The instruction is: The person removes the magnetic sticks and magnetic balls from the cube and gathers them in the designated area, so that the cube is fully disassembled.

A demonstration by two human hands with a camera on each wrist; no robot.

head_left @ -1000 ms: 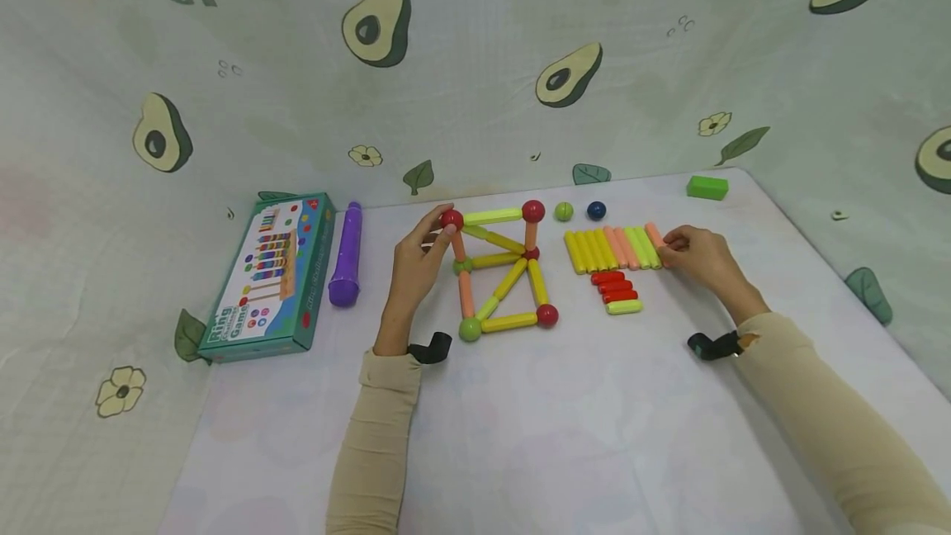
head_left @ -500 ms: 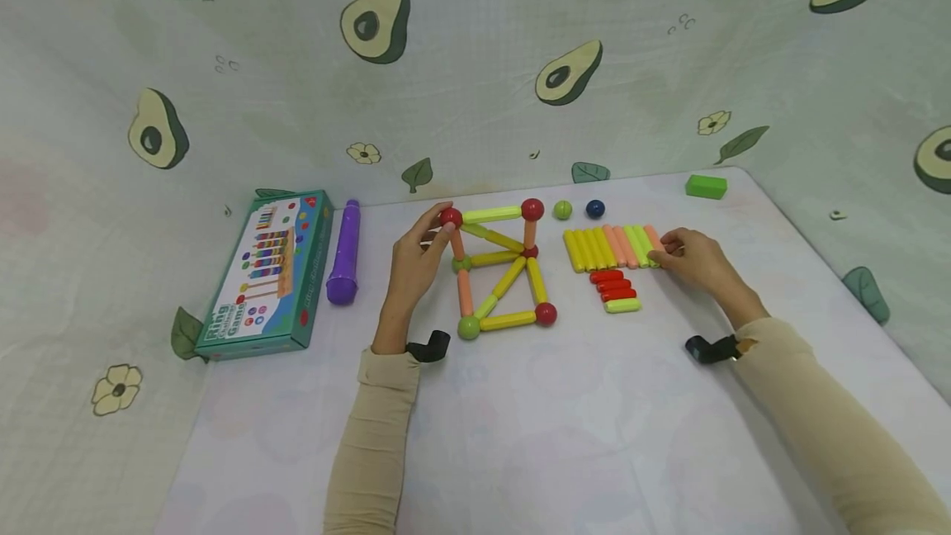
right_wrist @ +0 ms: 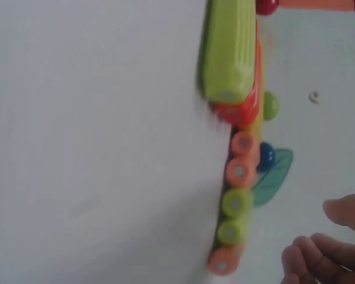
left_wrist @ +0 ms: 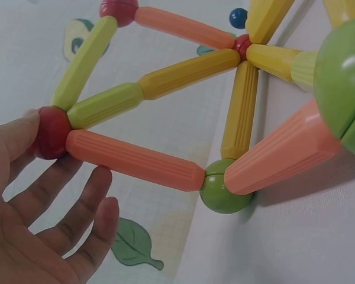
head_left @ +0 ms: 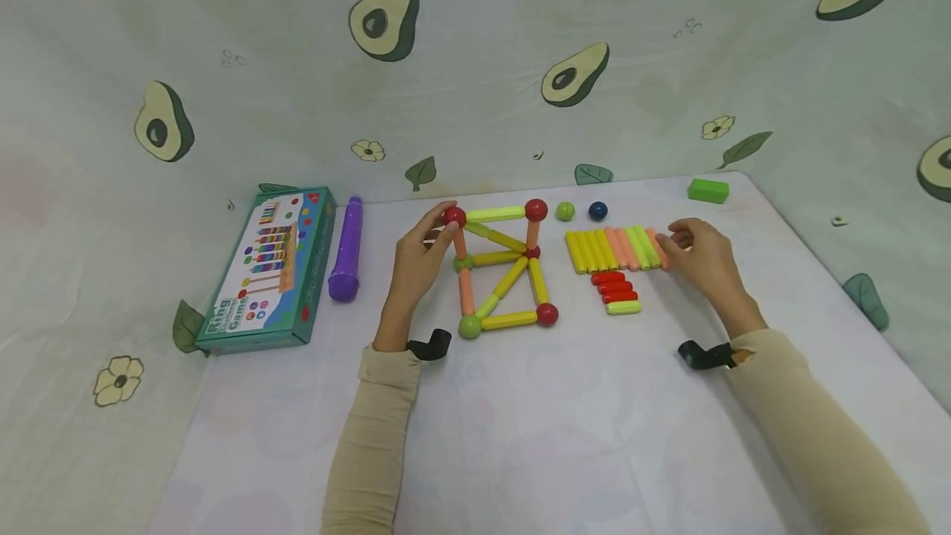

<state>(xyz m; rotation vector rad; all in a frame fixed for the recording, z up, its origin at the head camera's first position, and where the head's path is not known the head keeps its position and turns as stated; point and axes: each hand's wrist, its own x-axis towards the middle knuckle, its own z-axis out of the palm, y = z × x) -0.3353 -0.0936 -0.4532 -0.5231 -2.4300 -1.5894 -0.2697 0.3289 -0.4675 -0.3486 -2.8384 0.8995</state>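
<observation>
My left hand point(head_left: 418, 264) pinches the red ball point(head_left: 455, 217) at the upper left corner of a magnetic stick-and-ball frame. In the left wrist view, thumb and forefinger lie on that red ball point(left_wrist: 52, 132), while the other fingers spread below an orange stick point(left_wrist: 136, 161). The frame joins yellow, green and orange sticks with red balls and green balls point(head_left: 470, 326). My right hand point(head_left: 704, 261) is at the right end of a row of loose sticks, by the last orange stick point(head_left: 660, 249). The right wrist view shows its thumb and fingers point(right_wrist: 307, 260) apart, holding nothing.
Short red sticks point(head_left: 617, 287) and a green one point(head_left: 622, 307) lie below the row. Behind it are a green ball point(head_left: 565, 211), a blue ball point(head_left: 598, 210) and a green block point(head_left: 708, 191). Left stand a purple microphone-shaped toy point(head_left: 347, 250) and a game box point(head_left: 271, 271).
The right hand has brought the last orange stick leftward against the row and let go of it, its fingers now spread apart. The left hand stays on the red ball.
</observation>
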